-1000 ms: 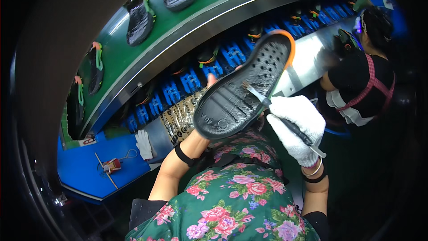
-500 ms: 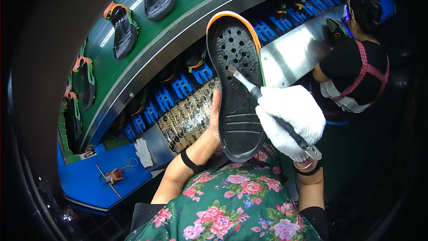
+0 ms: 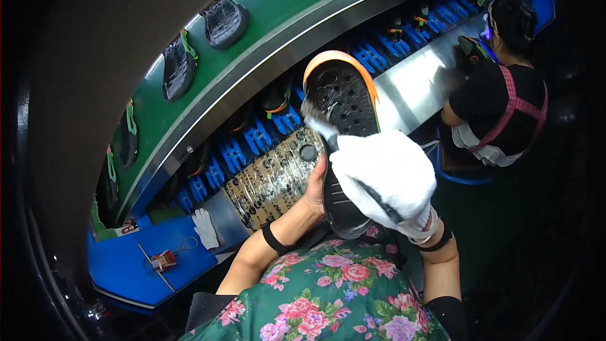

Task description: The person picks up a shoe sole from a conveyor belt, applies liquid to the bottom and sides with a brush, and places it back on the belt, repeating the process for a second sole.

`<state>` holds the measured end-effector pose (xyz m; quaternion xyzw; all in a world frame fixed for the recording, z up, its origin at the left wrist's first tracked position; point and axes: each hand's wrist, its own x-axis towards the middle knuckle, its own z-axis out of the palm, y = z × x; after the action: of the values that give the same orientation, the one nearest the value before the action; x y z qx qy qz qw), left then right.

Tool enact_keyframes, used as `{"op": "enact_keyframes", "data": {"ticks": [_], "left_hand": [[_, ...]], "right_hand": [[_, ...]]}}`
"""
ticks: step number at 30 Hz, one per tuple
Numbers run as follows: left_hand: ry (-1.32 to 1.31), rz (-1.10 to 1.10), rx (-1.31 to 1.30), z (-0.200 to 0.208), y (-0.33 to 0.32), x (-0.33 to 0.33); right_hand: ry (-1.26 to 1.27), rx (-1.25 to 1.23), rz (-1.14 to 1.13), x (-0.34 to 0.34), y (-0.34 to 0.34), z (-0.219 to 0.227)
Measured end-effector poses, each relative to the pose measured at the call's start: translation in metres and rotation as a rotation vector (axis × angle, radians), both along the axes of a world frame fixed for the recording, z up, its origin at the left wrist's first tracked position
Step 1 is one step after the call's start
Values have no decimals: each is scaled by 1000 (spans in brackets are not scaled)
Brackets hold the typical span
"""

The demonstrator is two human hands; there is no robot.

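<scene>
A black sole [image 3: 352,117] with an orange-edged end is held up before a floral apron [image 3: 328,287], that end pointed away from the body. Its left edge is gripped by the bare left hand [image 3: 315,186]; the fingers behind are hidden. A brush [image 3: 324,129] is clasped in the closed, white-gloved right hand [image 3: 386,177], its blurred tip placed by the sole's left edge; whether contact is made cannot be told. More soles [image 3: 178,72] are spaced along a green belt [image 3: 278,6]. A loose glove [image 3: 205,228] is seen beside the blue tabletop [image 3: 126,278].
</scene>
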<state>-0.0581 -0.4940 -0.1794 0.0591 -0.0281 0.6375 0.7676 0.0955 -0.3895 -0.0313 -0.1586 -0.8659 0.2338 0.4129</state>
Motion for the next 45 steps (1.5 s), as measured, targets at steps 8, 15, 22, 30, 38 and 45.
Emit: {"op": "enact_keyframes", "data": {"ticks": [8,15,22,30,38,45], "left_hand": [[89,-11,-91,8,7,-7],[20,47,-110,8,17,-7],[-278,31,9,46,37,4],[564,166,-181,52,39,-8],[208,111,-98,62,52,-13],[118,214,-92,71,59,-9]], "right_hand": [[-28,51,-22,0,5,7],[123,-23,-137,0,15,12],[193,-314,103,1,12,-1],[112,-21,73,1,-4,-27],[148,-129,37,-3,-6,-16],[202,-122,-16,2,3,-19]]}}
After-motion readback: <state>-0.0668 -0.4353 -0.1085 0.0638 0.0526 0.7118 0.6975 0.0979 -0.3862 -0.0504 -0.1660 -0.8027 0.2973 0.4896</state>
